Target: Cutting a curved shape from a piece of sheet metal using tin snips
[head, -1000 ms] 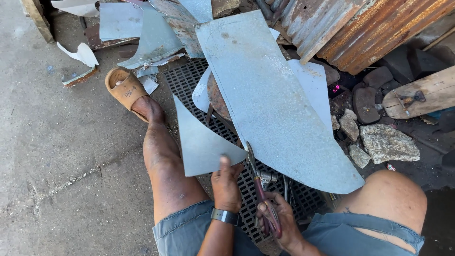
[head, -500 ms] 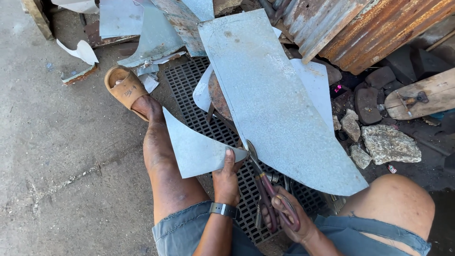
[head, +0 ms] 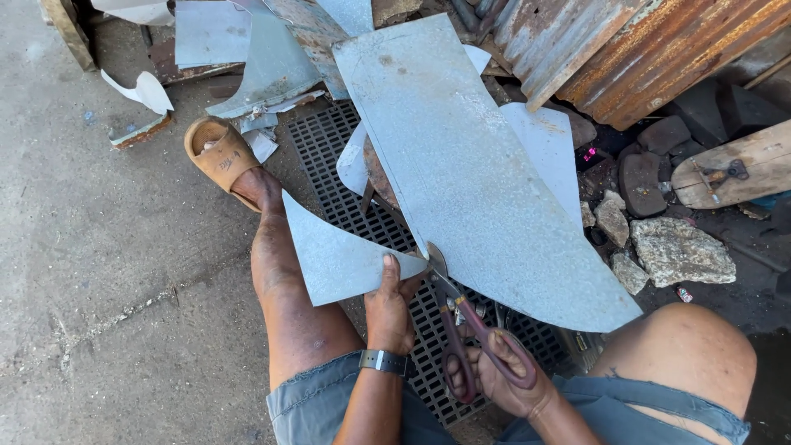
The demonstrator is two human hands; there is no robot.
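gripping red-handled tin snips point(head: 461, 330), the right hand point(head: 503, 383) bites the metal sheet point(head: 470, 181); the left hand point(head: 389, 309) pinches the cut flap point(head: 338, 259).

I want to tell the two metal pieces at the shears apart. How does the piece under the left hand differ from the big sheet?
The cut-off piece is small and pointed; the big sheet is long and broad. The left hand holds the cut-off piece; the big sheet lies free. Both are grey, flat metal.

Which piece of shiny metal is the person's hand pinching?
The small curved, pointed piece, pinched by the left hand; the big sheet lies beyond the snips.
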